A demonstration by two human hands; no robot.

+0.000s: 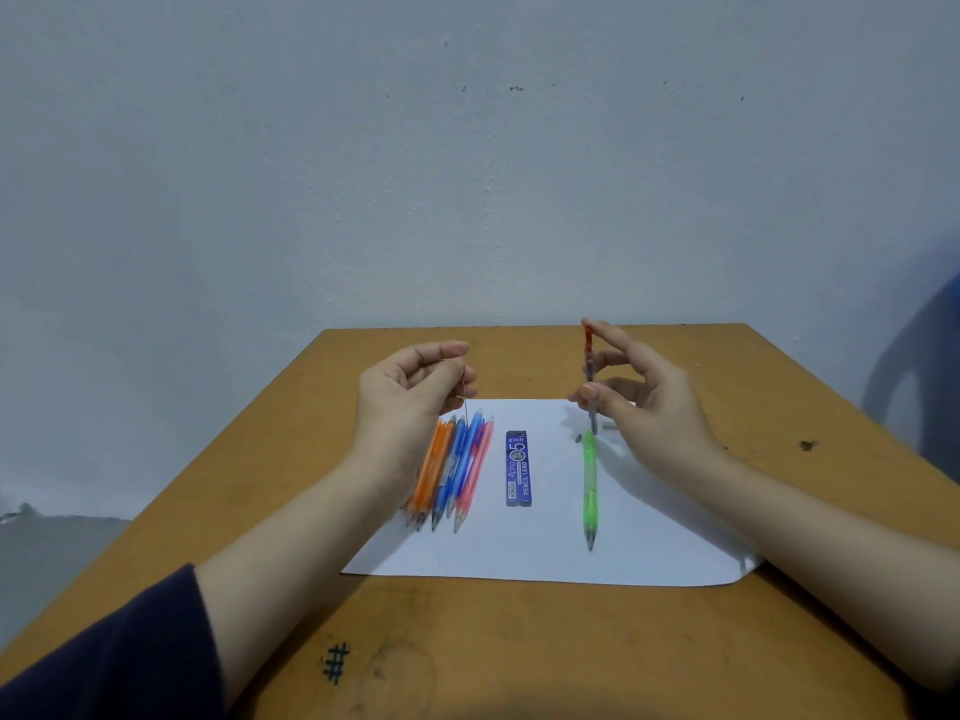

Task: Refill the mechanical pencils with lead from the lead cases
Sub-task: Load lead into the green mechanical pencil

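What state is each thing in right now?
Left hand: pinches a thin lead, upright.
Right hand: holds a red pencil upright.
Green pencil: lying on the paper.
Lead case: lying flat on the paper.
Other pencils: lying side by side on the paper.

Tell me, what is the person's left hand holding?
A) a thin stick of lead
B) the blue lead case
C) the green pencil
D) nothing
A: the left hand pinches a thin lead, while the green pencil and the blue lead case lie on the paper.
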